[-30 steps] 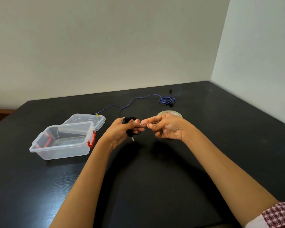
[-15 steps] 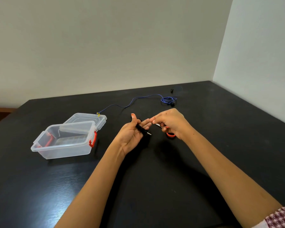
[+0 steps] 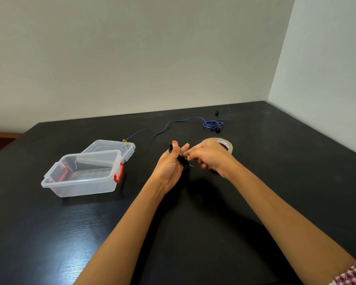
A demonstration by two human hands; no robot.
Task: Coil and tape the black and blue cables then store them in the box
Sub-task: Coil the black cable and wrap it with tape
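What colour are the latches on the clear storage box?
Red latches on the box, clearest in the head view.

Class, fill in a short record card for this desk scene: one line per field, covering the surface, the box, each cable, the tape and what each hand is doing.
surface: black table
box: clear plastic box, red latches, open, nothing visible inside, lid lying behind it
black cable: black cable bunched in the left hand, plug tip sticking out
blue cable: blue cable loose on the table, far side, partly looped at one end
tape: tape roll on the table behind the right hand
right hand: fingertips pinching at the black cable beside the left fingers
stage: black cable being secured; nothing boxed yet
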